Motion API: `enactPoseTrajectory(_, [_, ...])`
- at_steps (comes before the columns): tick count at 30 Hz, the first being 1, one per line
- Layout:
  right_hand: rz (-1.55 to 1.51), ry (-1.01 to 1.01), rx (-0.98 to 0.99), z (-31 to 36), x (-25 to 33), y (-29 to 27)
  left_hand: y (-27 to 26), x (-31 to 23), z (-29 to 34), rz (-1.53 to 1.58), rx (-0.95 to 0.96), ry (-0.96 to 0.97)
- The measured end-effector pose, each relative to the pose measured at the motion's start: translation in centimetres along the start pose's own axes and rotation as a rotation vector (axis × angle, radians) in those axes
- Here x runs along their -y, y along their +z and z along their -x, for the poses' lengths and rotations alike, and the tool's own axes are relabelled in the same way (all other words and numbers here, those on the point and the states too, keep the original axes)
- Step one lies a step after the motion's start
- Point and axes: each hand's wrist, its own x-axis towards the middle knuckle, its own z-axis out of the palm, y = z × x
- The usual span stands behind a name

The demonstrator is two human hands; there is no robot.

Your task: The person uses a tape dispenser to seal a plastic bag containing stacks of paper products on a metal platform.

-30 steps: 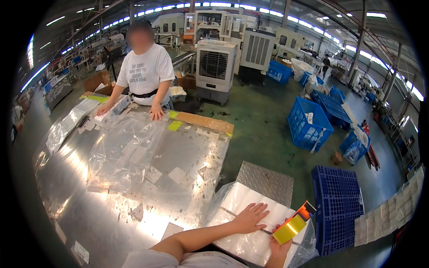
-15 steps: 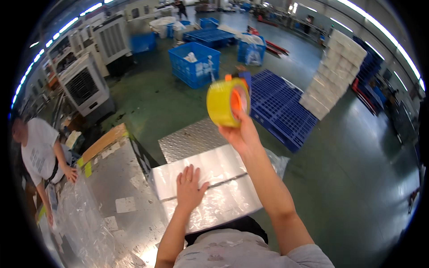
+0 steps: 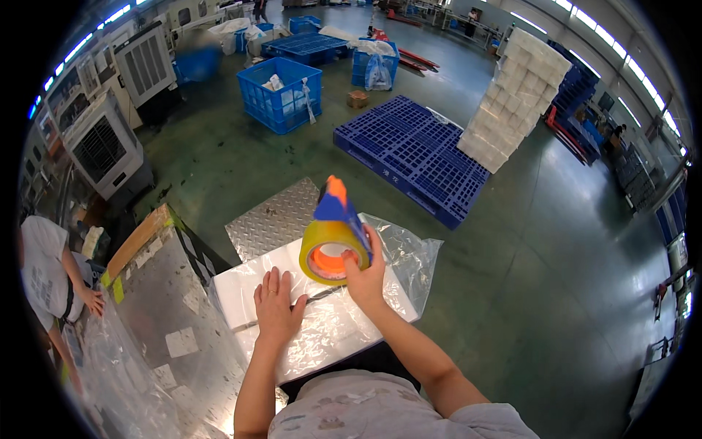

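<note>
A tape dispenser (image 3: 336, 238) with a wide yellow roll, an orange core and a blue and orange head is held up by my right hand (image 3: 364, 272), its fingers wrapped round the side and thumb near the core. It hangs over a white package (image 3: 329, 333) in shiny clear film, which has a dark seam across its middle. My left hand (image 3: 278, 311) lies flat on that package, fingers stretched out, left of the dispenser. Loose clear film (image 3: 409, 256) sticks out from the package's right end. Whether tape touches the package cannot be made out.
Left stands a scuffed metal table (image 3: 161, 285); a co-worker (image 3: 47, 267) handles clear plastic sheeting (image 3: 121, 366) there. A ridged metal plate (image 3: 270, 216) lies beyond the package. Farther off are a blue pallet (image 3: 409, 146), a tall stack of white packs (image 3: 515, 99) and a blue crate (image 3: 278, 95).
My right hand has brought the tape dispenser down and toward me, closer to the package, turning its head upward. The left hand still rests on the package. The view has shifted.
</note>
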Motion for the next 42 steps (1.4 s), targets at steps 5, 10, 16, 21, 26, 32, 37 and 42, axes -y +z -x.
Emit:
enactPoseTrajectory(5, [0.397, -0.165, 0.226, 1.6, -2.2, -1.1, 0.4, -1.2, -1.4, 0.656, 0.058, -0.207])
enactPoseTrajectory(10, [0.452, -0.191, 0.263, 2.1, -2.0, -1.3, 0.8, -2.3, -1.5, 1.203, 0.063, -0.337])
enactPoseTrajectory(16, [0.499, -0.110, 0.357, 2.2, 0.9, -0.8, 0.6, -2.0, -1.9, 1.255, 0.021, -0.362])
enactPoseTrajectory(21, [0.472, -0.178, 0.527, 1.2, 4.1, -1.7, -1.9, -2.4, -2.2, 1.248, 0.051, -0.327])
enactPoseTrajectory(26, [-0.049, 0.012, 0.701, 0.6, 7.2, -2.3, -6.5, -1.0, -1.1, 1.453, 0.168, -0.319])
enactPoseTrajectory(32, [0.418, -0.295, 0.760, 3.1, 8.2, -3.2, -8.5, 0.0, -2.1, 1.692, 0.126, -0.472])
enactPoseTrajectory(37, [0.430, -0.403, 0.756, 3.8, 7.4, -3.5, -7.4, 1.7, -1.8, 1.705, 0.181, -0.568])
enactPoseTrajectory(42, [0.349, -0.348, 0.718, 4.2, 7.7, -3.7, -6.9, 1.8, -1.0, 1.797, 0.125, -0.599])
